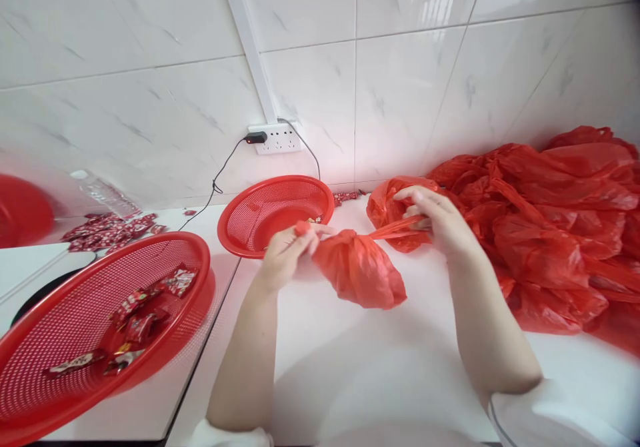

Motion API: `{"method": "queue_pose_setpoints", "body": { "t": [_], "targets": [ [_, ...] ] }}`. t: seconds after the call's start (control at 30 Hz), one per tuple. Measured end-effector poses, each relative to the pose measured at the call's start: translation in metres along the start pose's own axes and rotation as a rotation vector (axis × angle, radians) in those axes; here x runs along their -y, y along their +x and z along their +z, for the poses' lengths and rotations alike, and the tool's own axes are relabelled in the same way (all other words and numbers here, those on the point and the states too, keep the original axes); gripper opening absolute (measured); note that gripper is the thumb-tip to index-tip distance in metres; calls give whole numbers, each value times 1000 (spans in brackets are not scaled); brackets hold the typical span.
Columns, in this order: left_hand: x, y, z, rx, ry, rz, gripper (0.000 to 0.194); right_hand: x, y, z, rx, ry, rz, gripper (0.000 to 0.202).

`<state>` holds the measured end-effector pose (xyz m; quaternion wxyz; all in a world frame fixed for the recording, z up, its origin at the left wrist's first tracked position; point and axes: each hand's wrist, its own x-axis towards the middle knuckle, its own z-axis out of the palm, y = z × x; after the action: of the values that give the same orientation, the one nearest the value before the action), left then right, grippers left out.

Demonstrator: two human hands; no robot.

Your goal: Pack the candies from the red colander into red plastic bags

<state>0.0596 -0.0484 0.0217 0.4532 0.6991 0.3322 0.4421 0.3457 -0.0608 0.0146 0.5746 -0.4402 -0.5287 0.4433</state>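
A filled red plastic bag point(363, 274), gathered at its neck, hangs between my two hands above the white table. My left hand point(287, 250) is closed on one end of the bag's top, at the left. On the other side my right hand point(435, 219) pinches a stretched red handle of the same bag. Just behind the right hand sits another red plastic bag point(387, 200). Beyond my left hand stands a small red mesh basket point(235, 224) with a few wrapped pieces inside. What the filled bag contains is hidden.
A large red basket point(195, 254) with several wrapped snacks point(140, 307) stands at left. Red bags point(545, 234) are heaped at right. Against the tiled wall are a power strip point(280, 138) with cables, a plastic bottle point(103, 190) and piled red packets point(107, 230).
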Motion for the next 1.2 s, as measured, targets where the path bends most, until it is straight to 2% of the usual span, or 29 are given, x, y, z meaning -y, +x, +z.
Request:
{"method": "queue_pose_setpoints", "body": {
  "t": [0.07, 0.13, 0.23, 0.33, 0.4, 0.47, 0.6, 0.67, 0.7, 0.77, 0.83, 0.9, 0.93, 0.97, 1.07, 1.13, 1.2],
  "targets": [
    [1, 1, -8, -123, -33, -40, 44, 2, 1, -12, -131, -109, 14, 39],
    [2, 2, -14, -129, -44, -103, 45, 3, 1, -19, -192, -179, 8, 40],
    [3, 2, -17, 39, 41, -205, 41, 5, 0, -20, -207, -265, -55, 36],
    [4, 3, -15, 202, 215, -224, 34, 5, -1, -16, -163, -418, -102, 34],
    [4, 3, -14, 234, 359, -232, 34, 4, -2, -11, -81, -593, -106, 33],
    [3, 5, -14, 243, 523, -274, 34, -1, -3, -3, 85, -784, -79, 35],
    [-1, 4, -21, 231, 692, -346, 35, -25, -7, 30, 556, -968, 99, 71],
    [-3, 2, -27, 200, 681, -362, 40, -41, -7, 52, 704, -986, 163, 80],
    [-4, 1, -31, 189, 680, -373, 42, -49, -7, 61, 724, -1003, 194, 79],
    [-6, -2, -35, 179, 696, -386, 43, -58, -4, 73, 681, -1013, 187, 60],
    [-7, -4, -37, 187, 718, -381, 42, -57, 0, 70, 625, -1011, 126, 42],
    [-9, -5, -36, 214, 728, -374, 42, -43, 1, 51, 558, -1023, 57, 42],
    [-10, -6, -35, 229, 729, -373, 42, -32, 1, 37, 482, -1035, 33, 44],
    [-11, -6, -34, 240, 727, -373, 43, -19, -1, 19, 337, -1056, 19, 47],
    [-14, -7, -32, 257, 717, -377, 41, 27, -9, -41, -209, -1124, -91, 60],
    [-16, -7, -32, 258, 713, -372, 41, 53, -10, -84, -647, -1177, -146, 59],
    [-17, -8, -32, 252, 719, -367, 41, 71, -2, -127, -1013, -1207, -154, 56]
  ]
}}
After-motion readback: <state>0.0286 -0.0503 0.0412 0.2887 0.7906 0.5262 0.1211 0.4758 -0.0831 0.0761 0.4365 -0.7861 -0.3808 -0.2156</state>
